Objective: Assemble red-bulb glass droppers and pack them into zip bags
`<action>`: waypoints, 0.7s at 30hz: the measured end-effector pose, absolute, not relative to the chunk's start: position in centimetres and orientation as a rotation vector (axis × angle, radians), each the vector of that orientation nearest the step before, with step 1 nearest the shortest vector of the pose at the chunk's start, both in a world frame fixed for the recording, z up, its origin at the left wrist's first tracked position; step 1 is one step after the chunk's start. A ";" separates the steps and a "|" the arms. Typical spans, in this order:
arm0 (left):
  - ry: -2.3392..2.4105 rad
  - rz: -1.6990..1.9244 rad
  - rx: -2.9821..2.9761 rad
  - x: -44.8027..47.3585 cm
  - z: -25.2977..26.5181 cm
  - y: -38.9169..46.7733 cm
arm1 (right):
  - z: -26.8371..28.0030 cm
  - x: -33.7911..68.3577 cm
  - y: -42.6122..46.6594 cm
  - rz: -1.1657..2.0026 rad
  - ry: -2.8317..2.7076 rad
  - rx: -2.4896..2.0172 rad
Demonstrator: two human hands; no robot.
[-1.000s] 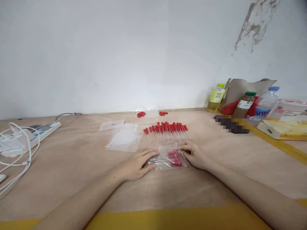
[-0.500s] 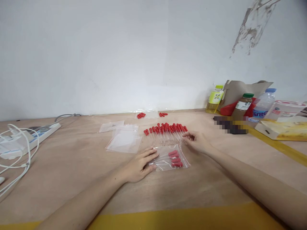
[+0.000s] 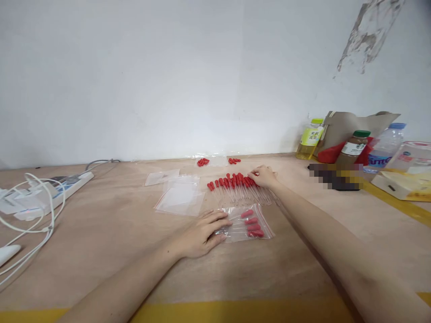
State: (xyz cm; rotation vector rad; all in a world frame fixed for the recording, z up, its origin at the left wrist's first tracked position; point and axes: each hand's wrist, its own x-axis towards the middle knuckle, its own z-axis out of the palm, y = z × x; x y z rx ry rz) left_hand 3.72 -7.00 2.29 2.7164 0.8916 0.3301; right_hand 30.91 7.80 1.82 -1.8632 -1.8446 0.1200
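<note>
A clear zip bag [image 3: 235,234] lies on the table with several red-bulbed droppers inside, their bulbs towards its right end. My left hand [image 3: 205,233] rests flat across the bag's left end, fingers stretched and apart. Behind the bag, loose droppers [image 3: 230,184] lie side by side in a row, red bulbs away from me and clear stems towards me. My right hand [image 3: 264,176] is at the row's right end, fingers bent and closed at the bulb of a dropper; the fingers partly hide it.
Flat zip bags [image 3: 180,195] lie left of the row. Loose red bulbs [image 3: 203,162] sit on clear plastic by the wall. A power strip [image 3: 69,193] with white cables is at left. Bottles [image 3: 352,150], a paper bag [image 3: 350,128] and a yellow-white package [image 3: 407,184] stand or lie at right.
My right hand has moved away from me, from the stem side of the row's right end up to the bulbs. My left hand stays on the bag. The view has shifted slightly.
</note>
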 end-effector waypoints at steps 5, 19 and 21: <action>0.873 0.345 2.719 3.7 2.3 -7.0 | 3.4 31.1 7.6 0.379 -1.638 -1.691; 0.895 0.337 2.690 3.8 2.1 -6.8 | 0.7 34.6 -3.1 0.698 -1.055 -1.115; 0.903 0.335 2.682 3.8 2.1 -6.8 | -0.4 34.2 -3.5 0.756 -1.026 -1.093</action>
